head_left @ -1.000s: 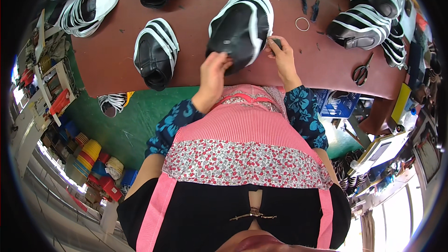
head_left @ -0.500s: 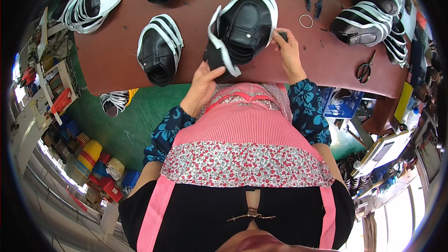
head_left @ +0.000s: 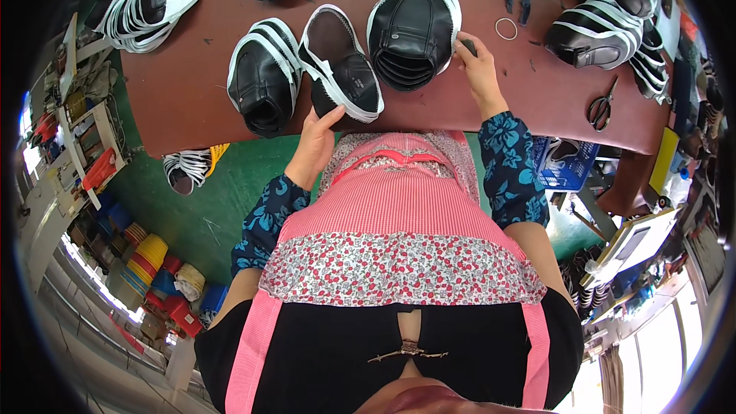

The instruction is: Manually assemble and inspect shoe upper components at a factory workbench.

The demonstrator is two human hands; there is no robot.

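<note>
My left hand [head_left: 316, 138] pinches the near end of a single shoe upper [head_left: 349, 77], its dark inner side and white edging turned up. That upper leans against a nested stack of black uppers with white edges [head_left: 262, 80] on the left. In front of me stands another stack of black uppers [head_left: 414, 31], toe pointing away. At its right edge is my right hand [head_left: 481, 69], fingers closed round a small dark piece [head_left: 468, 47] too small to name; the fingertips seem to touch the stack's white rim.
Black-handled scissors [head_left: 601, 110] lie at the table's right near edge. A pale rubber band [head_left: 506, 28] and dark scraps [head_left: 524, 8] lie on the brown tabletop [head_left: 184, 100]. Tied bundles of uppers [head_left: 602, 34] sit at right and far left [head_left: 157, 8]. A blue crate [head_left: 567, 165] is below.
The single upper has come away from the middle stack, moving left and opening with its inside up. My left hand moved slightly left with it; the right hand stays by the stack.
</note>
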